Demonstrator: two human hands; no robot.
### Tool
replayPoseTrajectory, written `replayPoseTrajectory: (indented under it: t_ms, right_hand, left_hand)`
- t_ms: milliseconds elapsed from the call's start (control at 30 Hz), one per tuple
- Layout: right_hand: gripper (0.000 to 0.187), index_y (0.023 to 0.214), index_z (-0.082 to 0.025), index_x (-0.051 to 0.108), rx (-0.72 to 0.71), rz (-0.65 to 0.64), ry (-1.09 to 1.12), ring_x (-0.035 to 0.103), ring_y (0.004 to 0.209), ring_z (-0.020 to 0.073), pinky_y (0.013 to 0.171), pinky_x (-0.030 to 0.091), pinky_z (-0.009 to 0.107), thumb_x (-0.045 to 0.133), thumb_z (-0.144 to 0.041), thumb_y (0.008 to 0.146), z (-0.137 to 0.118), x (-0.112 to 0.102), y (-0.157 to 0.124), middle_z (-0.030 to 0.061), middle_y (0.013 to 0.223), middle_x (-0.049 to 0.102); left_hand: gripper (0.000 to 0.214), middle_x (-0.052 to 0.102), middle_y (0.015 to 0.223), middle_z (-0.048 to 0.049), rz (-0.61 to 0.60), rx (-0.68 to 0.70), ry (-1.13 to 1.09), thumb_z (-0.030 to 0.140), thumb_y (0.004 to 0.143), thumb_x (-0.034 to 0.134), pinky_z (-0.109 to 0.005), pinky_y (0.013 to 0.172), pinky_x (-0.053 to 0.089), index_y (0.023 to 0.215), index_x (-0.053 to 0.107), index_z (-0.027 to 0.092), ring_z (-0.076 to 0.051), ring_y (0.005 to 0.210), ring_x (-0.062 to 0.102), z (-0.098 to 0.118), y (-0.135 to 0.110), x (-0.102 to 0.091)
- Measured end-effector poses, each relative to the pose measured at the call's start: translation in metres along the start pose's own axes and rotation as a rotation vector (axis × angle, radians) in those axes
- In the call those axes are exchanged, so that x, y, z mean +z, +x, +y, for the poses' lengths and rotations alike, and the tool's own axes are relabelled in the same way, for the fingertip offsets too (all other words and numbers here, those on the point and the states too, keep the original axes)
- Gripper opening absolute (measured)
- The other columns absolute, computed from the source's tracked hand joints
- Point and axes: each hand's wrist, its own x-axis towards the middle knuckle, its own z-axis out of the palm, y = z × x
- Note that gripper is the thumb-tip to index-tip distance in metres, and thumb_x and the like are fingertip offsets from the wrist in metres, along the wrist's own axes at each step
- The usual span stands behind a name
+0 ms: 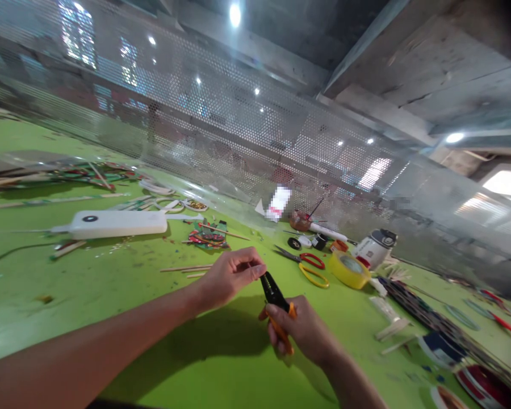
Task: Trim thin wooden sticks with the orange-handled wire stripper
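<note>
My right hand (304,332) is closed around the orange handles of a pair of black-jawed wire strippers (276,301), held just above the green table (68,295). My left hand (232,274) reaches in from the left, its fingers pinched together right at the tool's black jaws; whatever small thing they pinch is too small to make out.
Scissors with red and yellow handles (309,267) and a yellow tape roll (349,268) lie just beyond the hands. A white power strip (119,223), thin wooden sticks (187,268), wire scraps (206,236) and a white canister (375,247) lie farther off. A perforated metal screen (238,125) backs the table.
</note>
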Motion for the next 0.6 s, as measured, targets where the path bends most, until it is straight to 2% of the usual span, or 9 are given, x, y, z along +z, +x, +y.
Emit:
replayPoseTrajectory:
  t_ms: [167, 433, 600]
  right_hand:
    - [0.051, 0.057, -0.013, 0.056, -0.017, 0.035, -0.054, 0.043, 0.036, 0.0064, 0.038, 0.034, 0.02, 0.054, -0.058, 0.081, 0.0013, -0.0007, 0.0005, -0.0002, 0.047, 0.053]
    - [0.046, 0.074, -0.011, 0.063, -0.02, 0.053, -0.067, 0.044, 0.036, 0.0068, 0.039, 0.035, 0.02, 0.054, -0.055, 0.082, 0.0014, -0.0015, 0.0028, -0.001, 0.049, 0.055]
    - [0.044, 0.064, -0.012, 0.06, -0.02, 0.054, -0.083, 0.044, 0.036, 0.0067, 0.04, 0.035, 0.02, 0.055, -0.052, 0.083, -0.0001, 0.0001, 0.001, -0.001, 0.046, 0.053]
  left_hand:
    - [0.023, 0.042, 0.067, 0.0031, -0.014, 0.02, 0.015, 0.033, 0.088, 0.053, -0.023, 0.057, 0.031, 0.074, 0.055, 0.014, -0.01, 0.061, 0.037, -0.0013, -0.0002, -0.001]
    - [0.017, 0.048, 0.073, 0.0007, 0.093, 0.166, 0.132, 0.024, 0.089, 0.054, -0.024, 0.067, 0.037, 0.076, 0.06, 0.014, -0.012, 0.071, 0.045, -0.0009, 0.0, 0.002]
    - [0.018, 0.049, 0.074, 0.0004, 0.069, 0.188, 0.123, 0.023, 0.089, 0.054, -0.024, 0.068, 0.038, 0.076, 0.061, 0.013, -0.012, 0.071, 0.046, 0.0016, -0.0013, 0.0014]
